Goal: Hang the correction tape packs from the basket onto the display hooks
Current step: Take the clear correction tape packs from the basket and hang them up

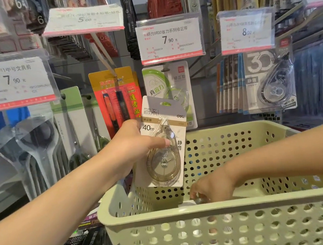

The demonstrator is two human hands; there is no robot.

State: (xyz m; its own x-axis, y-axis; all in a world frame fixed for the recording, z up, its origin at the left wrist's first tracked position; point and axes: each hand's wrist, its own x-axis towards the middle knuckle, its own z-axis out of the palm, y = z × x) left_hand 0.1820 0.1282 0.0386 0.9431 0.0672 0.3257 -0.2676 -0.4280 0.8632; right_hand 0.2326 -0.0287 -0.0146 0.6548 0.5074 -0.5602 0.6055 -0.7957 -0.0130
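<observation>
Your left hand point(133, 144) pinches a correction tape pack point(163, 141) by its side, raised below the hook point(165, 69). Light, stiff card, slick blister: hold the card edge. Your right hand point(211, 189) reaches into the basket point(184, 211), fingers curled on something unclear.

Left arm runs from 8 o'clock up toward centre, forearm bare, wrist near straight. Left hand point(131, 144) raised, thumb across the front of a correction tape pack point(163, 141), fingers hidden behind it, pinching it upright. Right arm enters from 3 o'clock, angled down toward 7 o'clock. Right hand point(211, 190) low, palm down, fingers curled down onto something small; can't tell what.
</observation>
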